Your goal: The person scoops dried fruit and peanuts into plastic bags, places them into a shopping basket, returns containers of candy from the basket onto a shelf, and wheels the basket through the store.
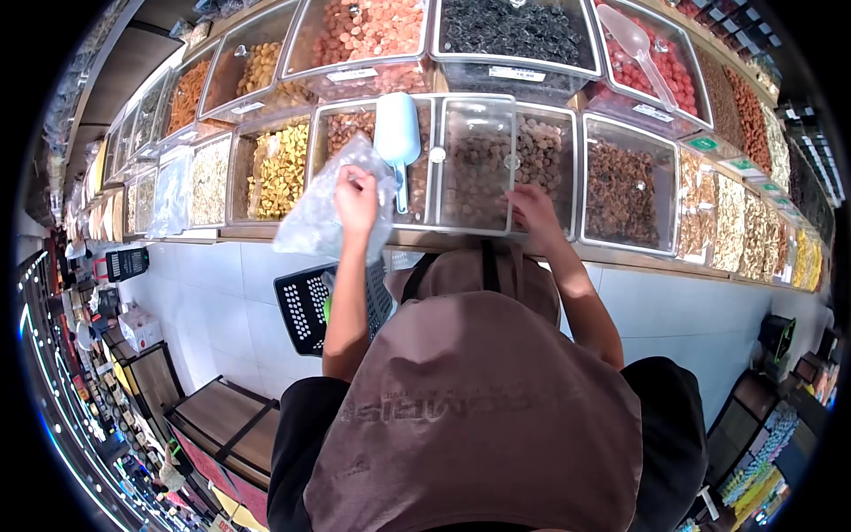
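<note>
White price labels (352, 75) too small to read here, faded lettering blurred across the brown fabric apron (479, 355), and the left hand (356, 202) pinches a crumpled clear plastic bag (306, 213) beside the pale-blue plastic scoop (397, 133), while the right hand (534, 213) bends its fingers at the transparent bin lid's edge (512, 164), pinching or merely touching, can't tell.

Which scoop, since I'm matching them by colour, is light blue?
The near-row scoop, beside the left hand. The far-row scoop, over the red pieces, looks clear and colourless instead.
</note>
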{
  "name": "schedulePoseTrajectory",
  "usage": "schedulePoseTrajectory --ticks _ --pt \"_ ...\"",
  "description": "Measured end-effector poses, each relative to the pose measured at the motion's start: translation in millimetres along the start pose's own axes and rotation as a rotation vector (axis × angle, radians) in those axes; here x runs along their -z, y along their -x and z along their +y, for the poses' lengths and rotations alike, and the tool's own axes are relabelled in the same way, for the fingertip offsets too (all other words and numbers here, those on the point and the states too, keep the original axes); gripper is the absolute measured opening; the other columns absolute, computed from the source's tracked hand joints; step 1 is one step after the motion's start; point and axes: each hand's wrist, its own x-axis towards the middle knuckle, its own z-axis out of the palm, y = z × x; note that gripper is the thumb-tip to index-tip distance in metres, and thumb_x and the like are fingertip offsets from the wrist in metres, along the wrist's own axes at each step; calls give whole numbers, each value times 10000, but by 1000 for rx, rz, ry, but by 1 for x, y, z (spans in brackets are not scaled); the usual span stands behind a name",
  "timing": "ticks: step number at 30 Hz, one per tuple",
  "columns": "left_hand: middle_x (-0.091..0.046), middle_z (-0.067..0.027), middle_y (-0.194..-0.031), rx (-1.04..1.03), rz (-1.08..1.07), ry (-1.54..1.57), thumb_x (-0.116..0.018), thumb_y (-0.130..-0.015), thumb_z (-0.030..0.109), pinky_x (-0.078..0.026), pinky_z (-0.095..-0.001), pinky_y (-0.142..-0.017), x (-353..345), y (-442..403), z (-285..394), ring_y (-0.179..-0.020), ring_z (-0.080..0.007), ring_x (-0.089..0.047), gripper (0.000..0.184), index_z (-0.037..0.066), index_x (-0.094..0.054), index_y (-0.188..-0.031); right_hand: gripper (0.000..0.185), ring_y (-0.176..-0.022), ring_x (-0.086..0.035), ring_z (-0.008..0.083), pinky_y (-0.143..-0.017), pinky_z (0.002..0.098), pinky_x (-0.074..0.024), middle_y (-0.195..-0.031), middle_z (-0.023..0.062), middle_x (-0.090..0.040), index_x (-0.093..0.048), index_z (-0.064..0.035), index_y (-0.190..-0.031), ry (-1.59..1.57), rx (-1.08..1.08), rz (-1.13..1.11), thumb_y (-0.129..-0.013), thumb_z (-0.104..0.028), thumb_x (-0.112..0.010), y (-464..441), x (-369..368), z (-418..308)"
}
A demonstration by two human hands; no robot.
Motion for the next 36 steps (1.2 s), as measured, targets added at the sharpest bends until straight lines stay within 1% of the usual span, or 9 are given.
schedulePoseTrajectory --ticks 1,3,5,8,12,17,20,25,36 --pt "-608 -77 -675 47 -30 94 -641 -912 127 -449 -317 -551 -8 0 8 -593 -122 -554 186 14 -527 -818 351 -911 -676 182 -742 271 -521 -1003 110 -668 -559 10 -1167 4 4 4 -914 -191 -698 -3 -5 -1" --pt "-637 -154 -680 203 -141 -316 -665 -913 286 -478 -384 -565 -19 4 40 -573 -251 -619 302 28 -517 -864 318 -947 -690 222 -828 301 -555 -1050 162 -675 -579 31 -1136 -52 -18 -119 -928 -189 -678 -11 -14 -4" --pt "-657 -233 -731 59 -182 -448 -675 -882 407 -497 -481 -614 -34 11 40 -661 -403 -655 405 36 -517 -922 291 -1006 -687 257 -903 359 -565 -1096 206 -668 -584 57 -1126 -60 -19 -129 -948 -164 -645 -21 -23 -4" --pt "-670 -251 -771 5 -248 -543 -675 -871 379 -504 -536 -673 -37 11 44 -761 -456 -660 414 25 -492 -982 273 -1119 -646 350 -938 428 -561 -1202 270 -629 -556 79 -1194 -156 -78 -243 -975 -84 -575 -35 -34 -9" --pt "-673 -265 -809 59 -254 -575 -652 -875 349 -514 -550 -726 -35 1 40 -796 -456 -665 464 -7 -422 -1064 357 -1163 -617 372 -993 450 -531 -1264 307 -584 -497 107 -1306 -266 -21 -315 -988 -53 -532 -40 -31 1" --pt "-669 -278 -797 83 -293 -591 -630 -878 346 -512 -562 -721 -21 -17 23 -786 -465 -667 494 -14 -407 -1131 340 -1163 -622 351 -1005 431 -522 -1255 276 -603 -541 95 -1269 -225 -32 -300 -984 -89 -561 -39 -37 -4" --pt "-671 -270 -795 113 -266 -551 -628 -874 344 -520 -550 -717 -9 -21 9 -784 -459 -666 464 -29 -482 -1110 338 -1174 -622 330 -983 422 -533 -1235 235 -629 -556 75 -1259 -156 -17 -254 -980 -114 -578 -37 -37 -3" --pt "-678 -240 -814 -48 -376 -313 -644 -862 331 -515 -531 -692 16 -29 -8 -766 -431 -663 356 -25 -643 -869 340 -1154 -632 348 -972 435 -538 -1206 235 -644 -549 80 -1261 -200 24 -281 -984 -115 -569 -40 -31 4" --pt "-682 -214 -758 75 -226 -410 -665 -864 347 -526 -491 -660 88 -35 -50 -722 -402 -674 350 -2 -643 -892 378 -1043 -662 336 -834 426 -565 -1118 204 -671 -594 54 -1225 -468 196 -234 -925 -168 -655 -11 -33 24"
